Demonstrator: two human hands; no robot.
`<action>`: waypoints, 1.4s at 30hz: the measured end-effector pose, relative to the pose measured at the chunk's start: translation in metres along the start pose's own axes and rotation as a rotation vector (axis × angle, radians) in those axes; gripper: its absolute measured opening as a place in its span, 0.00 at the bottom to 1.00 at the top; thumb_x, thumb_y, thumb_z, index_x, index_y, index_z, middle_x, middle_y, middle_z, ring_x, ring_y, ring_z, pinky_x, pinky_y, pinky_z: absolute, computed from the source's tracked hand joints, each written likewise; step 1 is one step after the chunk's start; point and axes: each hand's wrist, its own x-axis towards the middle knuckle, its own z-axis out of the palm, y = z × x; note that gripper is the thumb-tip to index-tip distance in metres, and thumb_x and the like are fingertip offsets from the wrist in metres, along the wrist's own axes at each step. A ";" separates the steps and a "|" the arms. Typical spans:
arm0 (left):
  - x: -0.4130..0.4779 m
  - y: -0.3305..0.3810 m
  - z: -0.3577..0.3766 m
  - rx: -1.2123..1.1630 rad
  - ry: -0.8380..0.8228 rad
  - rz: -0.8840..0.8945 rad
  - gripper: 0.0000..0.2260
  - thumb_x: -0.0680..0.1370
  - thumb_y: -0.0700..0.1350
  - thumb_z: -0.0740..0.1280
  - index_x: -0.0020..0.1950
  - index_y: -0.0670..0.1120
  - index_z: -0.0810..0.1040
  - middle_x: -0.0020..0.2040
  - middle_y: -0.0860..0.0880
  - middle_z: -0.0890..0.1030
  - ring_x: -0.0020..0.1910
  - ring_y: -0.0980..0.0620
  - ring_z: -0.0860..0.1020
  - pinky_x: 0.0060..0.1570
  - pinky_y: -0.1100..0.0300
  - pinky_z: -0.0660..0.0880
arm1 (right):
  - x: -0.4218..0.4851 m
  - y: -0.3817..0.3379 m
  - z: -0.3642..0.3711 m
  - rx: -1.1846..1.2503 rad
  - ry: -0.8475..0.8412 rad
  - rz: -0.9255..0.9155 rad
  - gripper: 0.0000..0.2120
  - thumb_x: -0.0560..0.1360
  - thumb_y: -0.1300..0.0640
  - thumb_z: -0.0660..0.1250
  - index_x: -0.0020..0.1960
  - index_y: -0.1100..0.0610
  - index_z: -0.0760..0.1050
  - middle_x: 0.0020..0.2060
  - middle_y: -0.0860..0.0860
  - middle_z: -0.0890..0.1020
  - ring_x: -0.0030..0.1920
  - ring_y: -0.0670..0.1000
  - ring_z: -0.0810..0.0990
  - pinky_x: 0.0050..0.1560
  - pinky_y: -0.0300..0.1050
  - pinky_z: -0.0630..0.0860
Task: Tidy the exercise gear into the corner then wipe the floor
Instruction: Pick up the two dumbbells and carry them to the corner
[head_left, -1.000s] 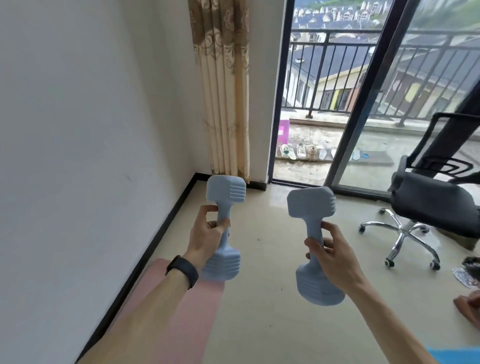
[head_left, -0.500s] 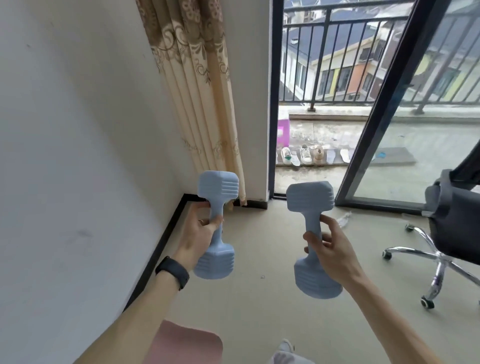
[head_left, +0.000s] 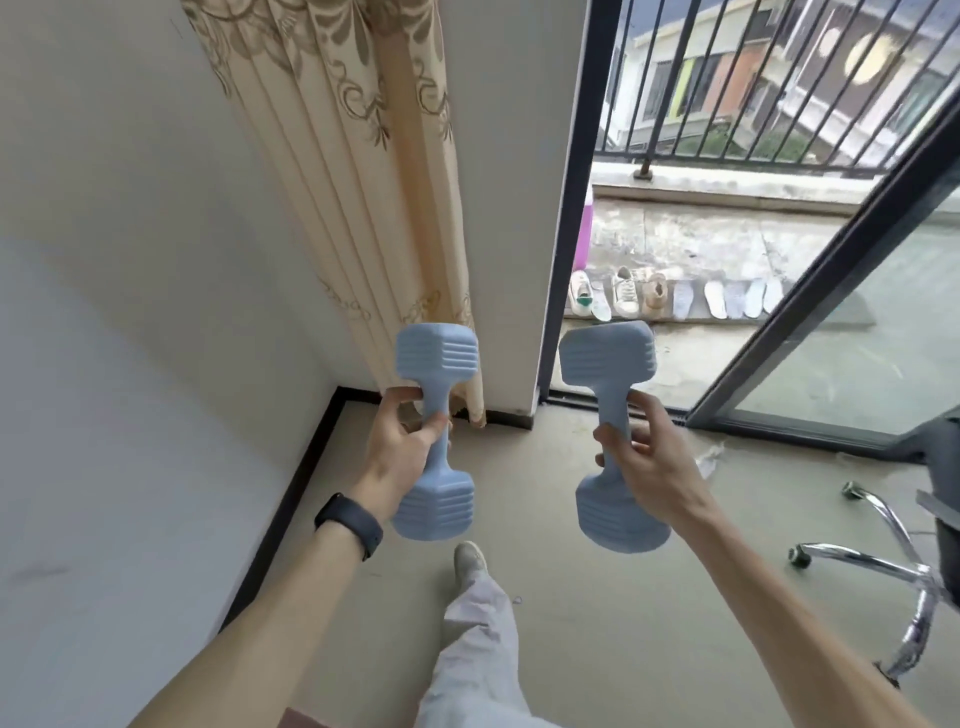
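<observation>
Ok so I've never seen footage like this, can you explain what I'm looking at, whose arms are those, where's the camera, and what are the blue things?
There is no machine here. A person wears a wide-angle camera on the head, looking forward and down, so the two bare arms are their own. The left hand, with a black wristband, grips one blue dumbbell by its handle. The right hand grips the other dumbbell the same way. Both are roughly upright and off the floor. Ahead is a room corner with a beige curtain. An office chair stands at the right, and shoes line the balcony outside.
</observation>
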 end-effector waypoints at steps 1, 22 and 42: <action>0.025 -0.004 0.004 0.021 -0.016 -0.023 0.10 0.78 0.45 0.71 0.56 0.53 0.73 0.45 0.45 0.86 0.43 0.45 0.85 0.53 0.40 0.80 | 0.020 0.002 0.008 -0.005 0.000 0.032 0.14 0.79 0.56 0.67 0.62 0.44 0.70 0.43 0.54 0.85 0.41 0.53 0.86 0.45 0.54 0.80; 0.334 -0.292 0.147 0.415 -0.237 -0.600 0.11 0.77 0.52 0.67 0.58 0.55 0.71 0.44 0.50 0.84 0.43 0.47 0.82 0.46 0.54 0.77 | 0.297 0.308 0.180 -0.006 -0.187 0.736 0.15 0.80 0.55 0.63 0.66 0.51 0.67 0.47 0.58 0.83 0.38 0.53 0.84 0.50 0.54 0.81; 0.516 -0.613 0.244 0.480 -0.195 -0.664 0.08 0.70 0.57 0.66 0.46 0.67 0.71 0.46 0.48 0.85 0.43 0.44 0.84 0.51 0.46 0.80 | 0.434 0.641 0.310 0.030 -0.183 0.831 0.13 0.80 0.52 0.62 0.64 0.50 0.68 0.45 0.53 0.83 0.41 0.55 0.85 0.54 0.59 0.81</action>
